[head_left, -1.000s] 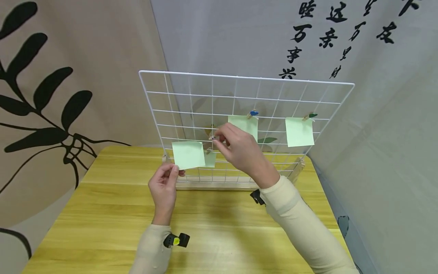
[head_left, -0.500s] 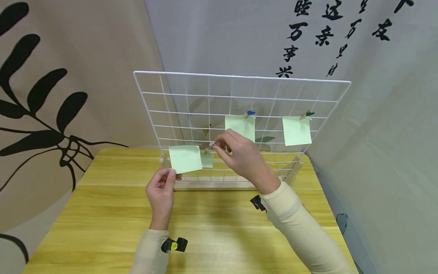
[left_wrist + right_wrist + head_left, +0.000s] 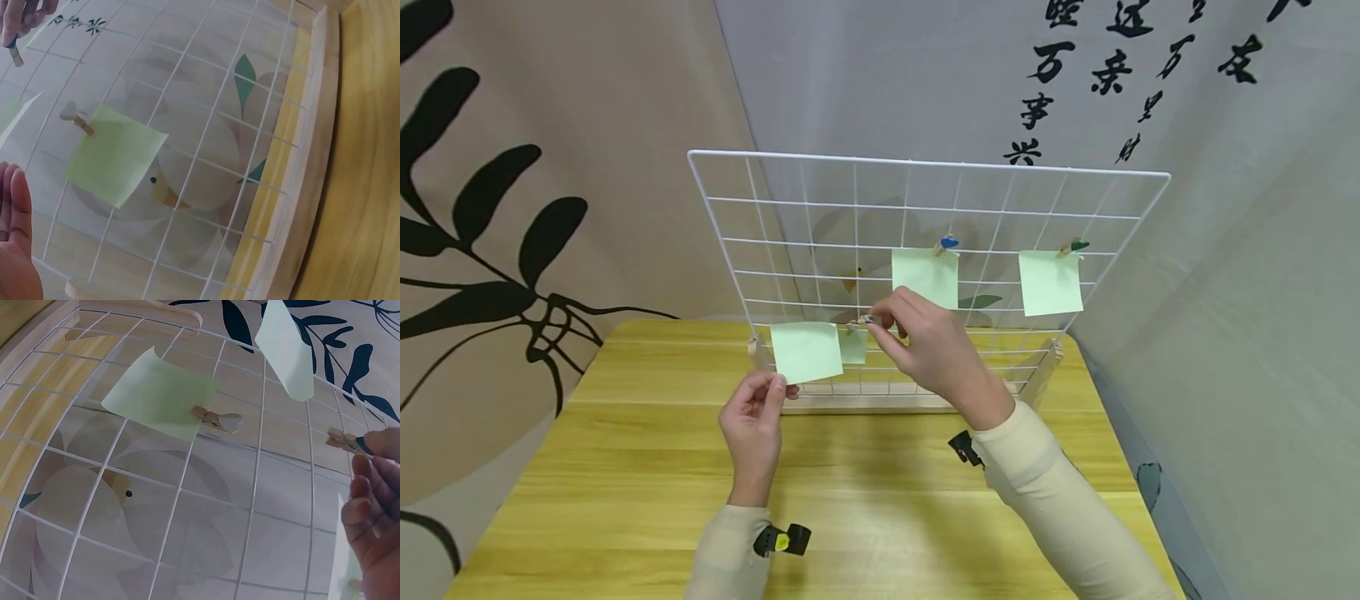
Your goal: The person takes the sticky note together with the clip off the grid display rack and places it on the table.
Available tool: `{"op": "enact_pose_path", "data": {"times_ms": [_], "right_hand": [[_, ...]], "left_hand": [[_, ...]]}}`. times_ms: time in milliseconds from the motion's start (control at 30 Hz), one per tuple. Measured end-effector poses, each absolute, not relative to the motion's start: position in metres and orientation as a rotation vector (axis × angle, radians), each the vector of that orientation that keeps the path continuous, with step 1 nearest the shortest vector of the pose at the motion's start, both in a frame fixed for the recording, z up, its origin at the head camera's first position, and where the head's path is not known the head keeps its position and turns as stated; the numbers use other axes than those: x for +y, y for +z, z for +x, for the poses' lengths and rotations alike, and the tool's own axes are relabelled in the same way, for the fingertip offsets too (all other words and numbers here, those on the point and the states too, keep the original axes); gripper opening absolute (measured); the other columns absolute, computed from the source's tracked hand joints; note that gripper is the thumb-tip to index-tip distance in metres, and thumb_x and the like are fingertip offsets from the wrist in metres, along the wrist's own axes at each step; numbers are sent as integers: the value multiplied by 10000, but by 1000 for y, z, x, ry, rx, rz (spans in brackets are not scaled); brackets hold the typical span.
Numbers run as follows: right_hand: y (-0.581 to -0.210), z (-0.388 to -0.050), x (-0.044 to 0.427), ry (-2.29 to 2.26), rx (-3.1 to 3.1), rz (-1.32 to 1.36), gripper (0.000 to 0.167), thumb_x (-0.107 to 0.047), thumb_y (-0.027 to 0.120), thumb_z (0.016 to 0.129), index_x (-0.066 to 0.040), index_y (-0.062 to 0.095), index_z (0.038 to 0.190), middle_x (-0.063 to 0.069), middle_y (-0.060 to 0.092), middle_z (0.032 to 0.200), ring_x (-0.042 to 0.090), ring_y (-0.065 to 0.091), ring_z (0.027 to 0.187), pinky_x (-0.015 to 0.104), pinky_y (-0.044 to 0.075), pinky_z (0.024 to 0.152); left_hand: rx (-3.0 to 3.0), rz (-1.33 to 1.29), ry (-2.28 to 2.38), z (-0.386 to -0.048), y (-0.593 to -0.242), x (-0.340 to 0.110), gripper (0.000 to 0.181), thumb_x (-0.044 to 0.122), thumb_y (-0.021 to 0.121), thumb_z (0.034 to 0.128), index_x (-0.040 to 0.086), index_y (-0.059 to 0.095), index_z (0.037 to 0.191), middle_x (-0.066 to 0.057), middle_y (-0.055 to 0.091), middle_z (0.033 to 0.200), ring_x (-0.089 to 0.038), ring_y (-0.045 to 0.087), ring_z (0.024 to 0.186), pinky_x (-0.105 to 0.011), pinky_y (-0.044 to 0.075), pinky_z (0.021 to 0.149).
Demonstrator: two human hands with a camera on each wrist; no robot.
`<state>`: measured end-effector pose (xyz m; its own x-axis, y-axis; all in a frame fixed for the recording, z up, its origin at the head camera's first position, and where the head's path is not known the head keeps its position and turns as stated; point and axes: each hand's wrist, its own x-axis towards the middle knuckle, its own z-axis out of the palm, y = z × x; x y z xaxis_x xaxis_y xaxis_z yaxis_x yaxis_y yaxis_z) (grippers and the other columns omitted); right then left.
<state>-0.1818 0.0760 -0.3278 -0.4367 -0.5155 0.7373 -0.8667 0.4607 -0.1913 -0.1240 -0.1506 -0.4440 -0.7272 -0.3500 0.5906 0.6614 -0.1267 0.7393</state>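
Already three green notes [image 3: 1051, 285] hang clipped to the wire grid [image 3: 812, 157], while the left hand [image 3: 754, 421] pinches a fourth note [image 3: 807, 352], apparently unclipped, and the right hand [image 3: 931, 343] a clothespin [image 3: 339, 439].

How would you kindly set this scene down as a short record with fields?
left hand: holds a pale green sticky note by its lower corner
right hand: pinches a small wooden clothespin
stand: white wire grid with a wooden base, on a wooden table
clipped to the grid: three more pale green sticky notes
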Motion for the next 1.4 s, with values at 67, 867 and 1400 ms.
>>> {"op": "enact_pose_path", "data": {"times_ms": [67, 867, 1400], "right_hand": [[-328, -182, 76, 759, -2111, 1143, 49, -51, 675, 906, -43, 626, 911, 12, 560, 812, 141, 522, 683, 194, 426, 539], [-340, -181, 89, 718, -2130, 1109, 80, -57, 709, 887, -34, 635, 905, 23, 570, 800, 135, 521, 652, 207, 422, 504], [-356, -176, 98, 734, -2180, 1083, 85, -71, 701, 896, -46, 630, 933, 18, 557, 807, 161, 510, 630, 209, 406, 497]], "left_hand": [[-1475, -357, -1915, -123, -445, -151, 75, -164, 558, 913, -238, 567, 912, -234, 601, 835, -203, 662, 731, -246, 591, 702], [-1493, -370, -1930, -117, -452, -155, 68, -171, 556, 912, -239, 566, 915, -227, 608, 844, -192, 665, 736, -240, 591, 701], [-1508, -376, -1897, -117, -455, -156, 43, -194, 554, 897, -231, 575, 906, -231, 610, 831, -190, 663, 728, -234, 590, 695]]}}
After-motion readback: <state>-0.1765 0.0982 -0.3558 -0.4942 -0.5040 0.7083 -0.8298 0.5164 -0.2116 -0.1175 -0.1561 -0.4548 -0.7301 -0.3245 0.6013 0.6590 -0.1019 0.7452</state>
